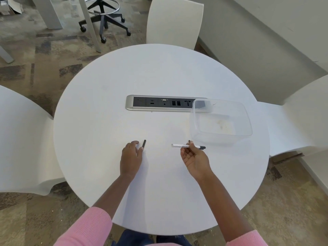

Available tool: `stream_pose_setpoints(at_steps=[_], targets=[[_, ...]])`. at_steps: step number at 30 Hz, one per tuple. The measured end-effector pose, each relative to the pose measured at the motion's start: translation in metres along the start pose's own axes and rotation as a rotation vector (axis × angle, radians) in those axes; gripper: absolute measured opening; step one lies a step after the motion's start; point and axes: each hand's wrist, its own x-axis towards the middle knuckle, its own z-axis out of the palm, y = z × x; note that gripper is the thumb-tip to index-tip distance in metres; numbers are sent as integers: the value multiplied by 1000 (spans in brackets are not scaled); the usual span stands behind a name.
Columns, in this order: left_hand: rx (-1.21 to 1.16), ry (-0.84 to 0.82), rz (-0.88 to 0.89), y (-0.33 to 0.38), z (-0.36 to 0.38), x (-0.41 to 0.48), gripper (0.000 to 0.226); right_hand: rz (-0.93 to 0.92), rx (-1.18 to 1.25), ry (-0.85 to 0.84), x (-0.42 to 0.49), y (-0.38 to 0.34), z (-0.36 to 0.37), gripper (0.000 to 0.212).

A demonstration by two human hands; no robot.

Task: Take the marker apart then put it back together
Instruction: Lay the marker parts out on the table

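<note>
A clear plastic container (221, 121) is sitting on the round white table (106, 103), overlapping the right end of the silver power strip (159, 103) set into the tabletop. Nothing is lying in the container; only a faint smudge is showing on its bottom.

The marker is lying in two parts. The right hand (195, 158), palm up and nearer the person than the strip, is pinching the white marker barrel (184, 145) between thumb and fingertips. The barrel is lying level, its white end pointing toward the left hand and its dark tip pointing right, just short of the container's near wall. Dark print is running along the barrel but is too small to read. The black cap (144, 143) is resting on the table, nearer the person than the strip's left half. The left hand (131, 158), palm down, is loosely spread with one fingertip touching or nearly touching the cap's near end; I cannot tell whether it is gripping it.

The strip's sockets are carrying no readable labels. Bare tabletop is stretching wide beyond the strip and to its left, and between the two hands. Three white chairs (174, 22) are crowding the table's rim.
</note>
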Motion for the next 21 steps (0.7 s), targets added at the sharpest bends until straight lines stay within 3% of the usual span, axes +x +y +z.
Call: stream_pose_setpoints(at_steps=[4, 8, 11, 14, 16, 18, 21], targets=[[9, 0, 10, 0, 1, 0, 29, -6, -48, 27, 5, 3, -1, 18], [150, 30, 119, -7, 1, 0, 36, -360, -691, 78, 7, 7, -4, 12], [316, -61, 227, -17, 0, 1, 65, -644, -1019, 35, 3, 10, -5, 7], [517, -217, 211, -23, -1, 0, 115, -927, -1287, -38, 3, 16, -9, 9], [585, -297, 193, -27, -1, 1, 143, -962, -1490, -119, 6, 21, -14, 13], [593, -330, 182, -28, 0, 1, 148, -884, -1637, -167, 10, 25, -18, 20], [610, -345, 175, -29, 0, 3, 148, -955, -1595, -112, 9, 21, -15, 17]])
